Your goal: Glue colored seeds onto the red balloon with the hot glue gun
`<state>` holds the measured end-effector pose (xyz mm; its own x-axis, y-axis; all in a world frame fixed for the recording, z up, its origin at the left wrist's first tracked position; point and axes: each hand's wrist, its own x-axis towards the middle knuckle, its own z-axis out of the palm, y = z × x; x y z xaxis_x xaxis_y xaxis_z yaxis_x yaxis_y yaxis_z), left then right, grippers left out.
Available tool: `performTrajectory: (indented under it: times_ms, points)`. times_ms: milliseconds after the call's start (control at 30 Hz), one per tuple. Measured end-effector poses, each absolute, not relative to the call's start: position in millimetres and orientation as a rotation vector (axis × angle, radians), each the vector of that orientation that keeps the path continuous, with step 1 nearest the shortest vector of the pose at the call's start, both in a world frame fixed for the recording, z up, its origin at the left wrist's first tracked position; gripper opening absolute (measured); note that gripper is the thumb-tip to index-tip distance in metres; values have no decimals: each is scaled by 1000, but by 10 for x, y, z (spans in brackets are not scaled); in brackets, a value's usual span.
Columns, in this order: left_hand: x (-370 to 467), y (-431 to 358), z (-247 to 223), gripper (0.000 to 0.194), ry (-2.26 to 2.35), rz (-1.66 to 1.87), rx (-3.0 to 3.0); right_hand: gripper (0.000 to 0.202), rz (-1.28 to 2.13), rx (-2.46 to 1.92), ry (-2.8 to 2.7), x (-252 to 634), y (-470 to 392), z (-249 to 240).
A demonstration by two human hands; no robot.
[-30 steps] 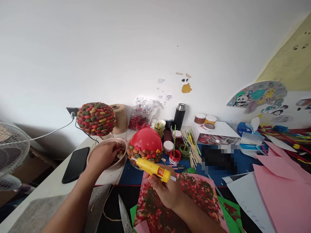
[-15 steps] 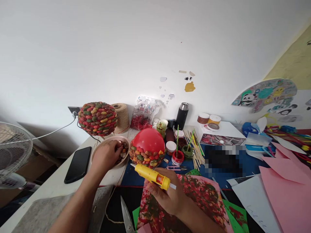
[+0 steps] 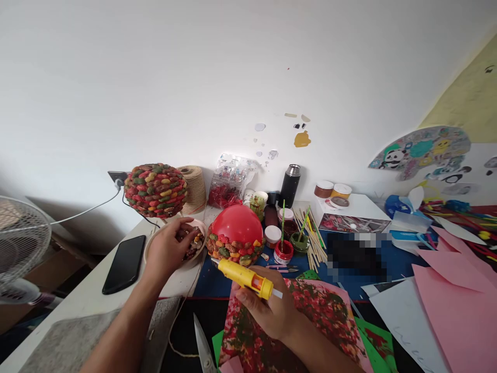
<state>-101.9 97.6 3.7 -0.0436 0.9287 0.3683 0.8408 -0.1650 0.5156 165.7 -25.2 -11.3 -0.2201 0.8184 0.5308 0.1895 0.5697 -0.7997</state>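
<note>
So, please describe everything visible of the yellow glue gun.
The yellow glue gun has a smooth, plastic-looking body, a side opening showing orange inside, and a whitish glue stick protruding from the rear. The right hand grips it, hiding the handle. Its nozzle points toward the picture's upper left, near the red balloon; whether they touch is unclear.

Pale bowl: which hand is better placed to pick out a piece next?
Left, likely: the left hand is over the pale bowl, while the right hand grips the yellow glue gun near the red balloon.
</note>
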Motion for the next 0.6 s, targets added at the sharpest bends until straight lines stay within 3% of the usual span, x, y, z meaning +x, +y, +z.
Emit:
performTrajectory:
  times_ms: [333,600]
  points:
    - [-935,887,103,31,1647,1171,2000,60,754,-844,-1682,1662,-253,-92]
    - [-744,685,181,35,1383,1296,1879,60,961,-954,-1428,1665,-256,-159]
